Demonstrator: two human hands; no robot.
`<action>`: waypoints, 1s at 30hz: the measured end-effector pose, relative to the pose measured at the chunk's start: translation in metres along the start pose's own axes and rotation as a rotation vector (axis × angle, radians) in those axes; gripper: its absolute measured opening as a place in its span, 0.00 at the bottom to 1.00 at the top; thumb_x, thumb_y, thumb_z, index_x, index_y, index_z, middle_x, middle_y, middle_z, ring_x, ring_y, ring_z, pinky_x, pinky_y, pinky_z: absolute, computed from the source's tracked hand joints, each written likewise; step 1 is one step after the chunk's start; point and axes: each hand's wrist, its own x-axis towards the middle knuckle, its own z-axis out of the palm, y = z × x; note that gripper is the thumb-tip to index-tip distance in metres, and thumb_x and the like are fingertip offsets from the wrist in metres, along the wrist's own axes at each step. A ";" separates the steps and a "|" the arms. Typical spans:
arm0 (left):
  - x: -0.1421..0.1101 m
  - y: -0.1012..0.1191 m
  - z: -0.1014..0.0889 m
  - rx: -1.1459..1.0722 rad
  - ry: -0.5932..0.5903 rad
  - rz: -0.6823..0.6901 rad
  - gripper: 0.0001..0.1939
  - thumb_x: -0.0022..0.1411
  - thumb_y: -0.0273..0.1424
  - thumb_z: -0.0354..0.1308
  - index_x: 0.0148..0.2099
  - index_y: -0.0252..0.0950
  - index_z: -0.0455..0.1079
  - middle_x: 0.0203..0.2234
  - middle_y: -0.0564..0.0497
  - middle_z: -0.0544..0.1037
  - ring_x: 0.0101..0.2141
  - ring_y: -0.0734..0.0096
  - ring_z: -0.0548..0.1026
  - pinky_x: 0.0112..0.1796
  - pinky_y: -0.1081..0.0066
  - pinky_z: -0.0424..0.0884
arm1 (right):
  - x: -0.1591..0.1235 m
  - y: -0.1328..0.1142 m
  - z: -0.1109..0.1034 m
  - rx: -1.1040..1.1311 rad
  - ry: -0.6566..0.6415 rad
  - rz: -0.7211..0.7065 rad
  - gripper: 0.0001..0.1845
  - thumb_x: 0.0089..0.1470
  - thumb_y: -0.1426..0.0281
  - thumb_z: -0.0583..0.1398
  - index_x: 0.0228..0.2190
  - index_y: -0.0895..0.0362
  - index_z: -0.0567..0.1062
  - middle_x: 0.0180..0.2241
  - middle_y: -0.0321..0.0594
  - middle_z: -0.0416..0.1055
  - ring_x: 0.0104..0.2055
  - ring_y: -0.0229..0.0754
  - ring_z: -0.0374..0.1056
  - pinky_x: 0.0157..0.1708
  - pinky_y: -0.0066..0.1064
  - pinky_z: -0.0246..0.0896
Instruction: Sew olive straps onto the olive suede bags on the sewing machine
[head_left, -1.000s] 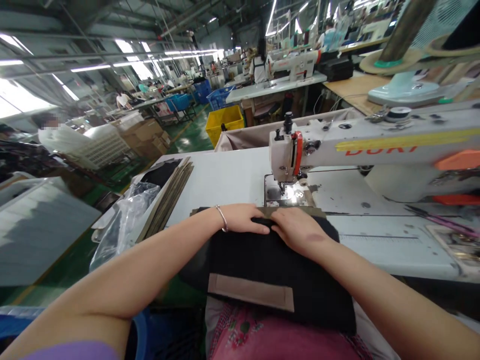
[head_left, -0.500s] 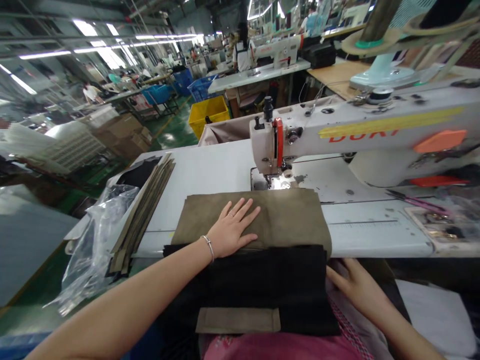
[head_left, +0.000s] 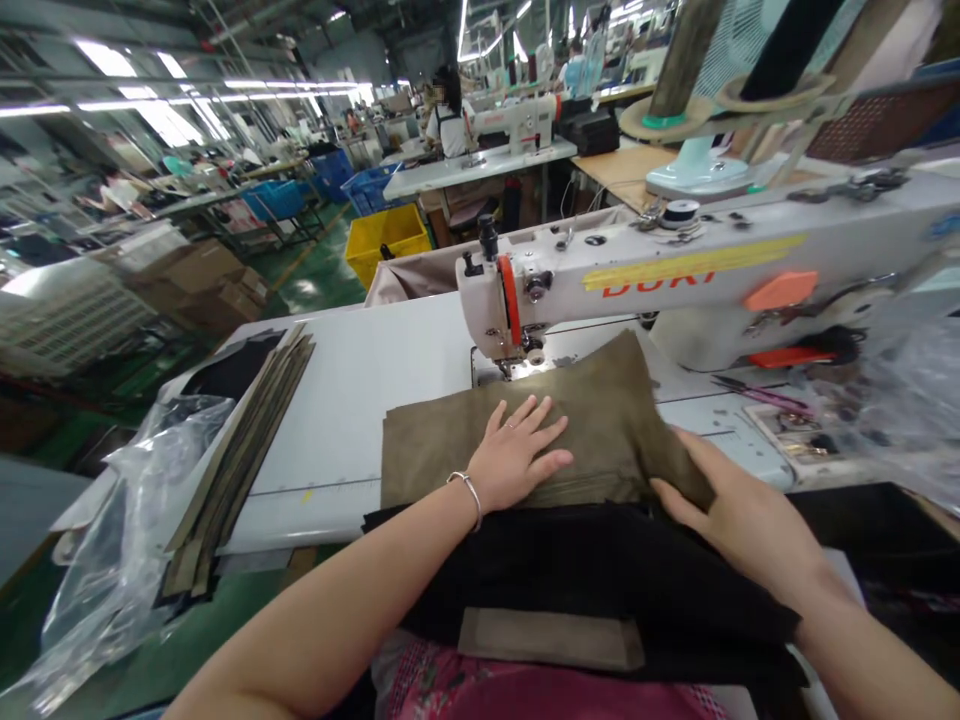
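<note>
An olive-brown fabric piece (head_left: 600, 410) lies on the white sewing table (head_left: 375, 380), just in front of the sewing machine's needle head (head_left: 499, 310). My left hand (head_left: 517, 455) rests flat on it, fingers spread. My right hand (head_left: 739, 515) has its fingers on the fabric's right near corner, which is lifted and bunched; the fingertips are tucked under the edge. Black fabric (head_left: 600, 580) hangs from the table edge over my lap, with a tan strip (head_left: 551, 640) sewn on it.
The white sewing machine (head_left: 712, 270) runs across the right of the table. A stack of olive and black cut pieces (head_left: 247, 440) and a clear plastic bag (head_left: 112, 560) sit at the left. Scissors and small parts (head_left: 780, 415) lie at the right. Other workstations and a yellow bin (head_left: 382, 235) stand behind.
My right hand has come up from my lap to the olive fabric's right corner and lifted it. The fabric has turned and bunched on the right. My left hand stays flat on it.
</note>
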 end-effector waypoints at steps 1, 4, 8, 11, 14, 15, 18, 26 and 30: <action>0.003 0.003 0.000 -0.062 0.017 -0.014 0.27 0.70 0.50 0.36 0.64 0.51 0.58 0.67 0.54 0.53 0.67 0.60 0.48 0.64 0.46 0.40 | -0.001 -0.015 0.002 -0.081 -0.039 -0.135 0.30 0.57 0.69 0.53 0.61 0.54 0.59 0.54 0.45 0.69 0.47 0.50 0.71 0.40 0.36 0.68; 0.009 0.007 -0.001 -0.222 0.145 -0.111 0.23 0.71 0.45 0.39 0.55 0.47 0.71 0.58 0.55 0.70 0.61 0.65 0.62 0.64 0.55 0.48 | -0.008 -0.059 0.012 -0.257 -0.239 -0.384 0.36 0.52 0.83 0.47 0.63 0.56 0.56 0.46 0.45 0.72 0.38 0.45 0.73 0.31 0.34 0.67; 0.020 0.002 0.002 -0.248 0.286 -0.275 0.16 0.65 0.40 0.54 0.50 0.39 0.74 0.46 0.49 0.78 0.51 0.63 0.72 0.57 0.62 0.62 | -0.013 -0.063 0.015 -0.178 -0.339 -0.395 0.24 0.53 0.79 0.51 0.51 0.58 0.66 0.39 0.44 0.72 0.38 0.47 0.71 0.38 0.40 0.65; 0.029 0.001 0.006 -0.223 0.300 -0.323 0.17 0.63 0.38 0.56 0.51 0.37 0.73 0.45 0.45 0.77 0.49 0.57 0.73 0.54 0.58 0.65 | -0.020 -0.026 0.006 -0.052 -0.390 -0.259 0.09 0.53 0.72 0.56 0.38 0.55 0.68 0.35 0.42 0.72 0.39 0.49 0.69 0.42 0.42 0.63; 0.037 0.004 0.007 -0.207 0.304 -0.346 0.18 0.62 0.39 0.58 0.51 0.37 0.73 0.44 0.44 0.77 0.50 0.55 0.72 0.53 0.57 0.65 | -0.039 0.003 -0.005 0.083 -0.431 -0.114 0.04 0.55 0.69 0.54 0.35 0.53 0.66 0.33 0.39 0.72 0.35 0.44 0.70 0.34 0.34 0.63; 0.039 0.006 0.007 -0.204 0.303 -0.351 0.17 0.61 0.39 0.58 0.50 0.37 0.74 0.44 0.44 0.77 0.50 0.55 0.71 0.53 0.57 0.64 | -0.047 0.004 -0.008 0.113 -0.411 -0.089 0.04 0.56 0.68 0.53 0.35 0.53 0.66 0.32 0.38 0.72 0.34 0.43 0.70 0.33 0.32 0.62; 0.044 0.009 0.007 -0.203 0.296 -0.372 0.17 0.61 0.40 0.58 0.48 0.35 0.74 0.42 0.43 0.77 0.48 0.56 0.73 0.52 0.59 0.66 | -0.063 -0.015 -0.014 0.177 -0.455 -0.138 0.09 0.54 0.68 0.55 0.39 0.52 0.69 0.34 0.39 0.73 0.35 0.43 0.70 0.33 0.31 0.62; 0.049 0.007 0.004 -0.227 0.246 -0.310 0.17 0.60 0.37 0.60 0.49 0.35 0.72 0.43 0.45 0.78 0.44 0.61 0.76 0.48 0.64 0.71 | 0.035 -0.054 0.011 0.259 -0.155 -0.336 0.19 0.64 0.68 0.47 0.50 0.53 0.71 0.49 0.42 0.73 0.51 0.43 0.68 0.51 0.39 0.63; 0.014 -0.004 -0.010 -0.197 0.232 -0.231 0.21 0.61 0.36 0.59 0.56 0.37 0.68 0.53 0.45 0.73 0.53 0.61 0.71 0.56 0.62 0.65 | 0.080 -0.043 0.042 0.036 -0.113 -0.531 0.28 0.63 0.64 0.49 0.63 0.59 0.58 0.64 0.49 0.55 0.66 0.50 0.50 0.62 0.50 0.50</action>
